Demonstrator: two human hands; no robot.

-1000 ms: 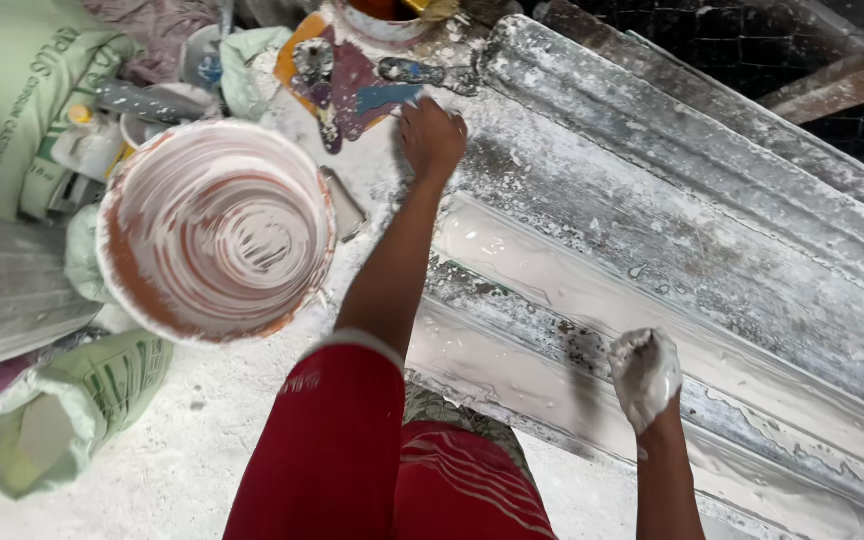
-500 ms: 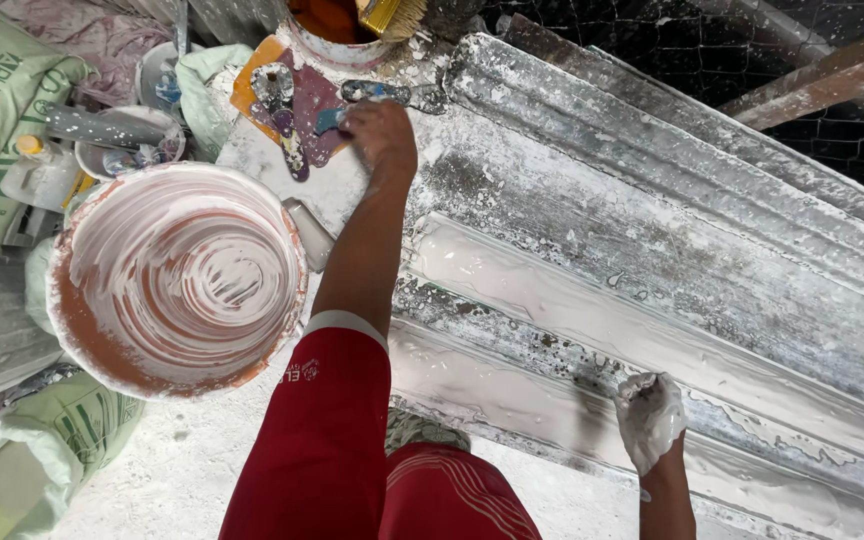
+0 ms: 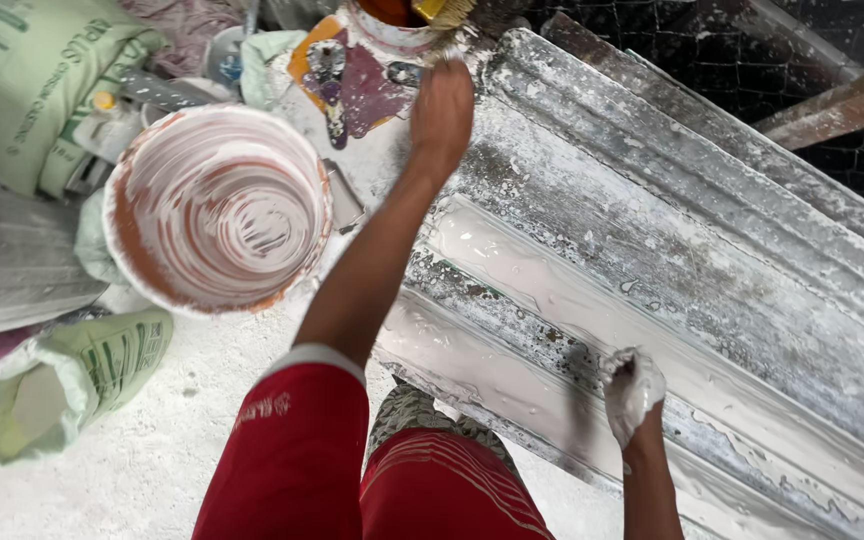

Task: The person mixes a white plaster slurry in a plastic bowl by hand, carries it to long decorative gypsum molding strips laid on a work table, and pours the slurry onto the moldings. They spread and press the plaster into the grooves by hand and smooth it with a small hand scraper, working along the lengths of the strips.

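Note:
My left hand (image 3: 442,108) reaches far forward to the near end of a long grey ribbed mould (image 3: 672,220). I see only its back, and its fingers are hidden, close to a brush (image 3: 444,14) that stands in a small pot (image 3: 384,22). My right hand (image 3: 632,385) is coated in white plaster, with its fingers curled into a fist. It presses on the mould's lower channel, where wet white plaster (image 3: 512,290) lies. An orange bucket (image 3: 217,210) smeared inside with white plaster stands to the left of my left arm.
A stained board with scrapers (image 3: 347,85) lies beyond the bucket. Green sacks (image 3: 22,80) and an open sack (image 3: 72,375) crowd the left side. Wire mesh (image 3: 752,50) and a wooden bar (image 3: 832,105) run behind the mould. The floor is dusted white.
My left hand has moved right from the board with the scrapers to the mould's end near the brush. My right hand has stayed on the lower channel. The view has come closer.

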